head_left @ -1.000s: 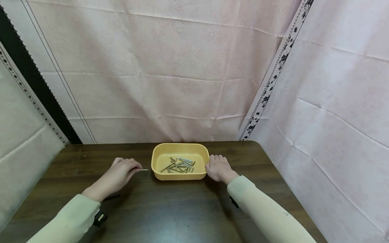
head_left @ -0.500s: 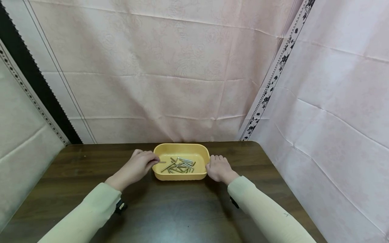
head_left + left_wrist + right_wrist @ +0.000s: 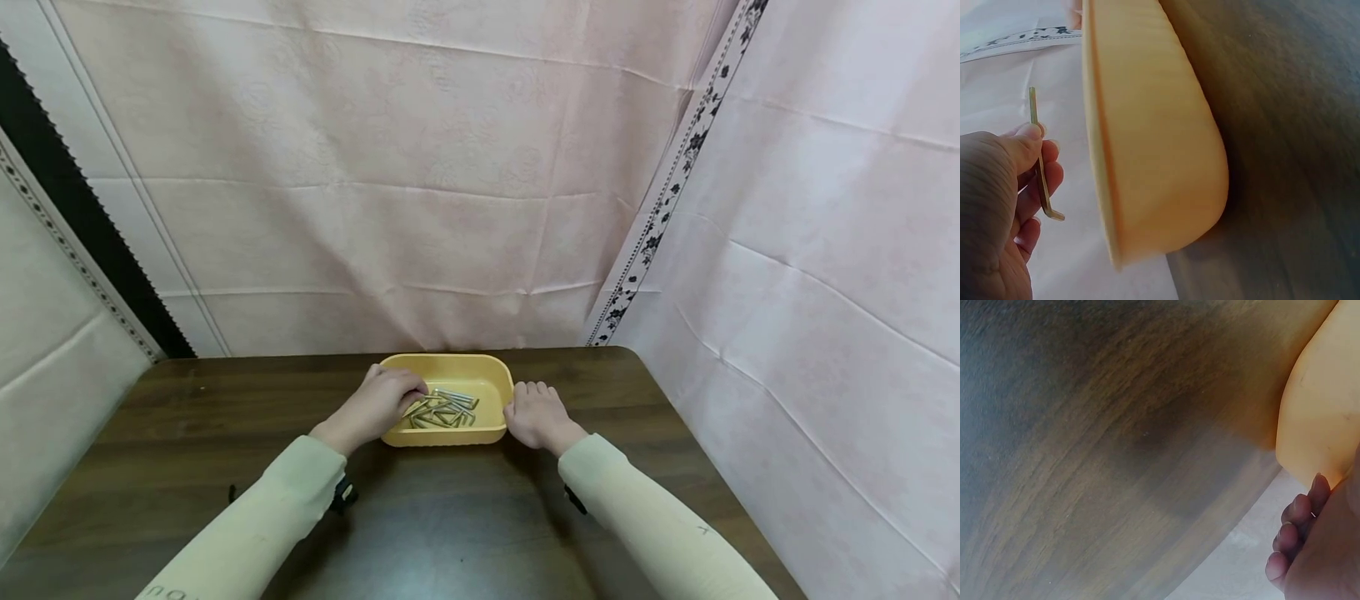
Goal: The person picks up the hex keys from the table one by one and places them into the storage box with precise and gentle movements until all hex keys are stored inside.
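A yellow plastic tray (image 3: 495, 379) stands at the far middle of the dark wooden table (image 3: 450, 517) and holds several silver hex keys (image 3: 448, 408). My left hand (image 3: 405, 394) reaches over the tray's left rim. In the left wrist view my left hand (image 3: 1040, 142) pinches a thin L-shaped hex key (image 3: 1034, 106) between thumb and fingers, just beside the tray's outer wall (image 3: 1147, 137). My right hand (image 3: 528, 410) rests on the table against the tray's right side, holding nothing, its fingers (image 3: 1297, 528) loosely bent next to the tray (image 3: 1319, 419).
Pale pink cloth hangs behind the table and along its right side, close to the far edge. Bare dark table surface (image 3: 1097, 456) lies in front of the tray and to its left. Both my sleeves are light green.
My left hand has carried the hex key rightward from the table left of the tray to over the tray's left rim. My right hand has stayed at the tray's right side.
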Demonstrator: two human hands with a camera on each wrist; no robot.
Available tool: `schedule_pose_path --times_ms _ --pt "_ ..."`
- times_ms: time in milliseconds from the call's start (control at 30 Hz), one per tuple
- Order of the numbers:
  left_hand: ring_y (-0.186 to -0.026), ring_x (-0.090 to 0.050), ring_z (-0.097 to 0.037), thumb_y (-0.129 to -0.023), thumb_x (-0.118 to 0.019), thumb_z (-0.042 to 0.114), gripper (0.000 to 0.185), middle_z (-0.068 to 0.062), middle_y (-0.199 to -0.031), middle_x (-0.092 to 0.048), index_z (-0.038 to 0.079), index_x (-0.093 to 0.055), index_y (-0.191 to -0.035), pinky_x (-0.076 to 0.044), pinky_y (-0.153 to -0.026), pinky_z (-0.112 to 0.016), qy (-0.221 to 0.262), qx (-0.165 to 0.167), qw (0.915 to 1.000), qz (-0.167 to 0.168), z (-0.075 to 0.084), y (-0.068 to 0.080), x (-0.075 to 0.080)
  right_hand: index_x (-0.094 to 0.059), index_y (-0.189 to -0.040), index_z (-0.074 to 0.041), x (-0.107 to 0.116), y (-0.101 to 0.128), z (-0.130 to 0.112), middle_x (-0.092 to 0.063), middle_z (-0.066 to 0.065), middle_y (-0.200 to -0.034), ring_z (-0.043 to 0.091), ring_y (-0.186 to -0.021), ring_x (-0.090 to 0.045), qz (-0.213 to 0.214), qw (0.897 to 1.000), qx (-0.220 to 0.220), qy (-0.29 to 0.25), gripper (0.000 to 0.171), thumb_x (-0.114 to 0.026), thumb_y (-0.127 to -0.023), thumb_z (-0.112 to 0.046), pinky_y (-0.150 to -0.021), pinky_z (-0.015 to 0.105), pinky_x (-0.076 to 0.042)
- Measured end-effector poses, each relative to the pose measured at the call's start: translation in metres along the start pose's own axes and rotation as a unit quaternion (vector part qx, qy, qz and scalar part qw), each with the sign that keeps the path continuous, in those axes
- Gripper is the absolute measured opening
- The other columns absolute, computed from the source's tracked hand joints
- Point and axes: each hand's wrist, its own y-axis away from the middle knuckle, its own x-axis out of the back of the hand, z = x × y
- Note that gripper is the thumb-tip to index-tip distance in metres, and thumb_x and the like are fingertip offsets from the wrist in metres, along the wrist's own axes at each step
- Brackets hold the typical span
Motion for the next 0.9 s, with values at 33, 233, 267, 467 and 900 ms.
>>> schedule_pose_path --times_ms 33,233,267,467,900 --pt "-0.087 -0.06 -0.011 -0.093 -0.064 0.013 0.01 0.006 -0.095 -0.069 0.02 -0.07 -0.095 -0.032 -0.089 -0.043 0.0 0.001 1.0 -0.004 0.0 -0.001 -0.002 -0.047 -0.1 -0.008 0.0 0.0 0.0 -0.049 0.008 -0.097 0.027 -0.095 -0.044 0.0 1.0 0.001 0.001 0.025 -0.034 -0.099 -0.03 -0.09 0.045 -0.034" --pt "-0.087 -0.061 -0.012 -0.094 -0.063 0.013 0.01 0.006 -0.094 -0.068 0.019 -0.071 -0.095 -0.033 -0.092 -0.045 -0.005 0.01 0.9998 -0.016 -0.003 -0.007 -0.012 -0.047 -0.099 -0.009 0.003 0.002 -0.003 -0.048 0.007 -0.096 0.026 -0.094 -0.044 0.001 1.0 0.003 0.012 0.025 -0.035 -0.1 -0.03 -0.089 0.043 -0.034" --pt "-0.086 -0.061 -0.011 -0.094 -0.063 0.013 0.011 0.007 -0.093 -0.067 0.019 -0.072 -0.095 -0.033 -0.091 -0.044 -0.006 0.013 0.9998 -0.017 -0.003 -0.008 -0.013 -0.048 -0.099 -0.009 0.004 0.003 -0.003 -0.048 0.006 -0.096 0.026 -0.093 -0.044 0.001 1.0 0.003 0.013 0.024 -0.035 -0.1 -0.03 -0.088 0.043 -0.034" --pt "-0.083 -0.06 -0.011 -0.094 -0.064 0.012 0.009 0.008 -0.09 -0.067 0.015 -0.072 -0.094 -0.033 -0.086 -0.041 -0.012 0.026 0.9991 -0.03 -0.008 -0.014 -0.026 -0.048 -0.101 -0.008 0.005 0.003 -0.004 -0.049 0.007 -0.096 0.026 -0.093 -0.044 -0.001 1.0 0.002 0.011 0.025 -0.034 -0.1 -0.03 -0.088 0.043 -0.035" --pt "-0.08 -0.06 -0.011 -0.093 -0.064 0.013 0.007 0.004 -0.09 -0.068 0.011 -0.072 -0.094 -0.031 -0.087 -0.043 0.022 0.066 0.9958 -0.059 -0.009 -0.019 -0.04 -0.048 -0.102 -0.007 0.002 0.001 -0.002 -0.048 0.007 -0.096 0.026 -0.092 -0.044 -0.005 1.0 -0.002 0.019 0.027 -0.034 -0.1 -0.029 -0.087 0.043 -0.035"
